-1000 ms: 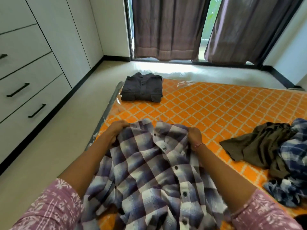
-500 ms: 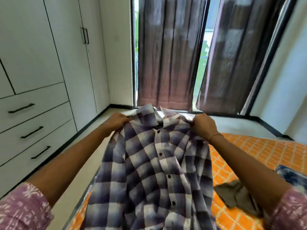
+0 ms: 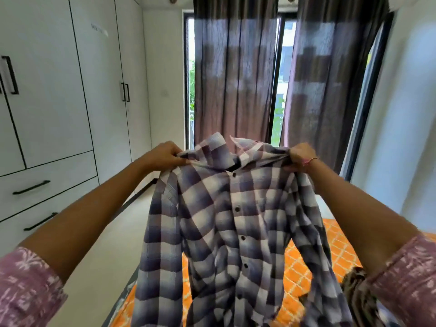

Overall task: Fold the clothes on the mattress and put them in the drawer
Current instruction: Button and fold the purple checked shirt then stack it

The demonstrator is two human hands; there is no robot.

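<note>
You are holding the plaid shirt (image 3: 226, 223) up in the air in front of you, its buttoned front facing you and its collar at the top. Your left hand (image 3: 162, 155) grasps the shirt at one shoulder, fingers curled round a bunch of the cloth. Your right hand (image 3: 300, 157) grasps the other shoulder the same way, and a thin bracelet (image 3: 312, 159) sits at that wrist. Both arms are stretched forward, with patterned pink sleeves (image 3: 28, 289) pushed up near the elbows.

The shirt hangs straight down from your two hands, its sleeves dangling at either side, and its lower part reaches past the bottom of the view, so you cannot tell whether the hem touches anything. Below and behind it lies the mattress (image 3: 337, 251) with its orange lattice cover. Near the mattress's right edge, a dark crumpled garment (image 3: 354, 282) shows just beside your right sleeve.

To your left stands the white wardrobe (image 3: 59, 90), its doors closed, with two drawers below: the upper drawer (image 3: 47, 178) and the lower drawer (image 3: 59, 208), both closed and each with a black bar handle. Straight ahead, dark curtains (image 3: 236, 79) hang over a window, with daylight showing between them.
</note>
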